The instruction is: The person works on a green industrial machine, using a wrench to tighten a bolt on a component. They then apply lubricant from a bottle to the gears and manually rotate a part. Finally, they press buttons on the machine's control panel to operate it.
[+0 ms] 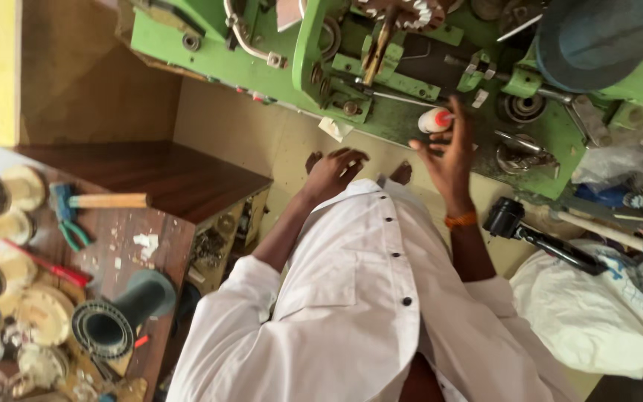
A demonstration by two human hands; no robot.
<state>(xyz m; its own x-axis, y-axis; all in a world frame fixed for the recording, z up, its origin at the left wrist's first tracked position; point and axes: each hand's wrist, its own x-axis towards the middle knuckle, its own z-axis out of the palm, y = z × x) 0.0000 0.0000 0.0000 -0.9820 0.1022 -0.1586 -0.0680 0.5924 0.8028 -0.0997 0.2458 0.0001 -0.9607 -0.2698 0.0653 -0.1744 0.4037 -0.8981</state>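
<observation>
green machine (262,71) above pale open floor; right hand (446,149), fingers spread, touches a small white bottle (433,120) at its edge; left hand (333,171) loosely curled, empty.

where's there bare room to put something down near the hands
The dark wooden shelf beyond the hammer is bare. The pale floor between it and the green machine is open. The workbench by the black pipe fitting is crowded, as is the machine top near the right hand.

Greasy painted-metal machine (403,130), white plastic bottle (433,120)
</observation>
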